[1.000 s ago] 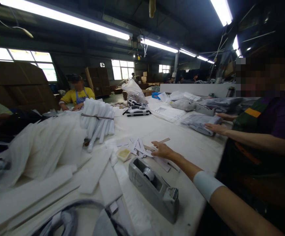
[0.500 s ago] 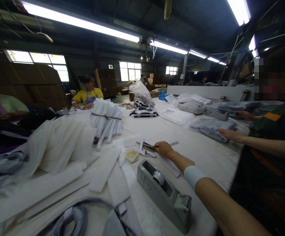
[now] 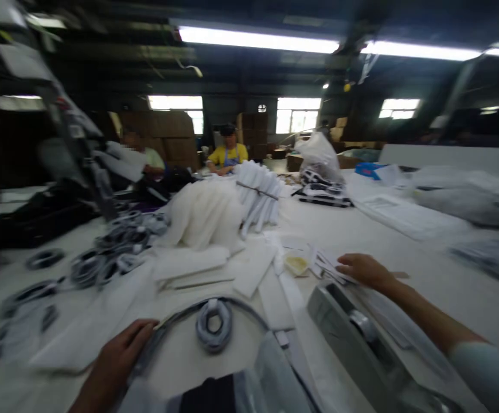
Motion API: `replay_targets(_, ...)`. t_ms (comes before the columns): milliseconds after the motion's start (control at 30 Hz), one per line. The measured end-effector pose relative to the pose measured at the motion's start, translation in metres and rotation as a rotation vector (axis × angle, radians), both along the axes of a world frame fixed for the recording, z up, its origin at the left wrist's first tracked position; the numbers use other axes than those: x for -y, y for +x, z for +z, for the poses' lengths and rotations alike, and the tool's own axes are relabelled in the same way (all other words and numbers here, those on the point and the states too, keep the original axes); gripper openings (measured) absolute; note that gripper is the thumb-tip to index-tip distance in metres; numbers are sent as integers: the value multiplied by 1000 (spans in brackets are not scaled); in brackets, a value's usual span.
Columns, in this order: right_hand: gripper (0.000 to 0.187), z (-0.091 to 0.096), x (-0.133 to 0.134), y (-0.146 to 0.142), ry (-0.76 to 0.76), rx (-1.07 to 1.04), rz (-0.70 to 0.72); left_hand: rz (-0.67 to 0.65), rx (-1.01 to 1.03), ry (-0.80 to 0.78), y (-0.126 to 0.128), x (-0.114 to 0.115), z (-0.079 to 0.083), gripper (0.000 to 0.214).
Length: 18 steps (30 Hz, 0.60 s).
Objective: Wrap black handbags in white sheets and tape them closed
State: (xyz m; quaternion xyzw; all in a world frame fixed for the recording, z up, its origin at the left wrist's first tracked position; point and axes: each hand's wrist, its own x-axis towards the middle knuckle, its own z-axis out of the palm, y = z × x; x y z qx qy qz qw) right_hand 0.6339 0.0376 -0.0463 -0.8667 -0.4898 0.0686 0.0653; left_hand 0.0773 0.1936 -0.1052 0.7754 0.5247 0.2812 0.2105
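My left hand (image 3: pixel 118 358) is at the lower left, thumb and fingers closed on the edge of a thin grey hoop (image 3: pixel 249 312) that curves across the table. Inside the hoop lies a small coiled grey ring bundle (image 3: pixel 214 326) with a white band. My right hand (image 3: pixel 365 271) reaches over the table with curled fingers, at the end of some thin white strips (image 3: pixel 324 265); blur hides what is in its fingers. Left of the strips is a small dish (image 3: pixel 296 264) with yellowish contents. A grey tape dispenser (image 3: pixel 348 338) stands between me and the right hand.
White foam sheets (image 3: pixel 209 215) and a tied bundle of white tubes (image 3: pixel 258 195) lie ahead. Grey coils (image 3: pixel 120 246) are heaped at left. Plastic-wrapped goods (image 3: pixel 468 195) lie at right. A co-worker in yellow (image 3: pixel 227 152) sits across the table; another person (image 3: pixel 150 160) sits further left.
The view has swung left, so the scene shifts right. My left hand has come into view on the hoop. My right hand stays near the strips; the dark metal blades seen there before are now blurred.
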Motion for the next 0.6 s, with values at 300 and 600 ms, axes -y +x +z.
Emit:
replay_targets(300, 44, 18, -91, -85, 312, 50, 330, -85, 189, -179, -4, 9, 1, 41)
replay_targets(600, 93, 0, -203, -318, 113, 217, 952, -183, 300, -244, -9, 2, -4, 36)
